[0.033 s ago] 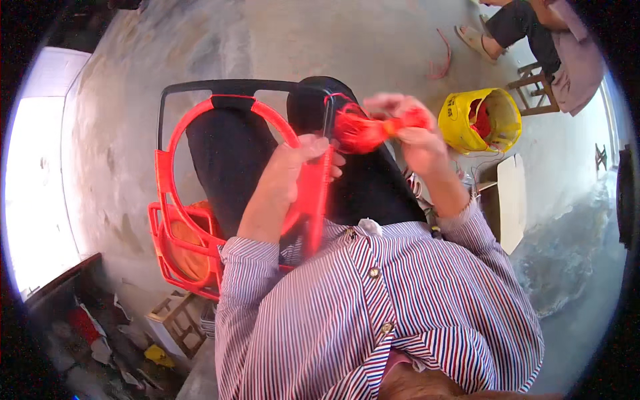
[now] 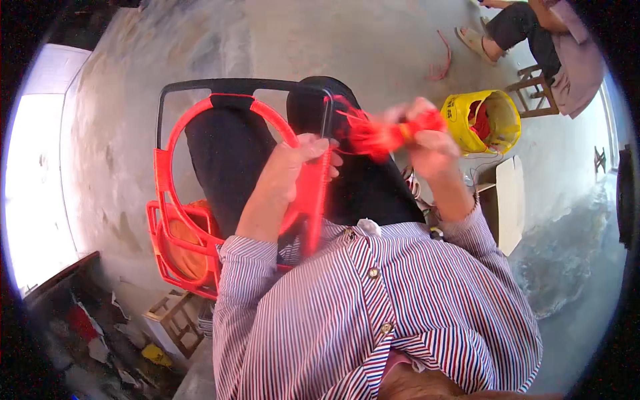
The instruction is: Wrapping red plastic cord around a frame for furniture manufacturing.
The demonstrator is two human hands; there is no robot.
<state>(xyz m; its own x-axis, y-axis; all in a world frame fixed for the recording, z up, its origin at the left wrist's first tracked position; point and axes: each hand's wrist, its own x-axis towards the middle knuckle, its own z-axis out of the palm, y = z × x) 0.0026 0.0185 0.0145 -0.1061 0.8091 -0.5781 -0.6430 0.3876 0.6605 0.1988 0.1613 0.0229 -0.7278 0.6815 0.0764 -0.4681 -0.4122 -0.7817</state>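
A rectangular frame (image 2: 161,175) with a ring inside lies across my lap, its sides partly bare black and partly wrapped in red cord. My left hand (image 2: 291,167) is closed around the frame's right side, thumb on top. Just right of the frame, my right hand (image 2: 432,148) grips a bundle of red cord (image 2: 379,137), bound in the middle with something yellowish. Loose strands run from the bundle to the bare black right side of the frame, near its upper corner. Motion blurs the bundle and the right fingers.
Red-wrapped frames (image 2: 160,257) stand low at my left, beside a wooden stool (image 2: 180,327). To the right are a yellow bucket (image 2: 460,120) with red material inside and an open cardboard box (image 2: 509,207). Another person (image 2: 573,67) sits at the upper right.
My right hand has moved a little to the right with the cord bundle, drawing it away from the frame. The left hand and the frame hold nearly still.
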